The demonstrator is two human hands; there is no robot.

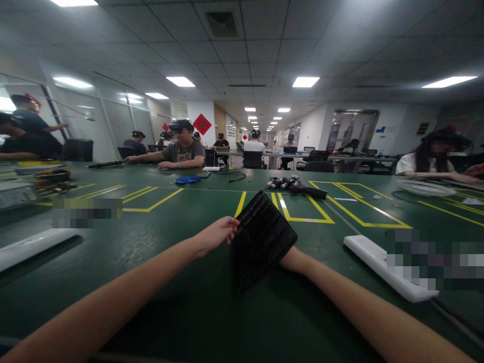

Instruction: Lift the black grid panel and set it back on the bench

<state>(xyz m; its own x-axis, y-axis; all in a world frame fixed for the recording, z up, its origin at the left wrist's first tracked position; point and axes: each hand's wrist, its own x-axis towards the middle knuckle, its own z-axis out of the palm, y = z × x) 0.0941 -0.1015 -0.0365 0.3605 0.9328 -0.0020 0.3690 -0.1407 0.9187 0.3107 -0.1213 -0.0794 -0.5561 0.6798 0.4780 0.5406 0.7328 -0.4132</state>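
A black plastic tray [264, 242], its face divided into shallow compartments, is held up and tilted above the green table. At its left edge the fingers of my left hand [221, 233] are closed in a pinch on the rim. My right hand [289, 259] reaches behind the tray's right side and grips it from there. Its fingers are hidden by the tray, and only the wrist and the base of the hand show.
Yellow tape outlines mark the green table [170, 282]. Black-and-silver parts [285, 184] and a blue item [188, 180] lie farther back. White power strips [389, 267] flank me. A coiled clear cable [427, 187] lies right. People sit around the table, one person [185, 146] opposite.
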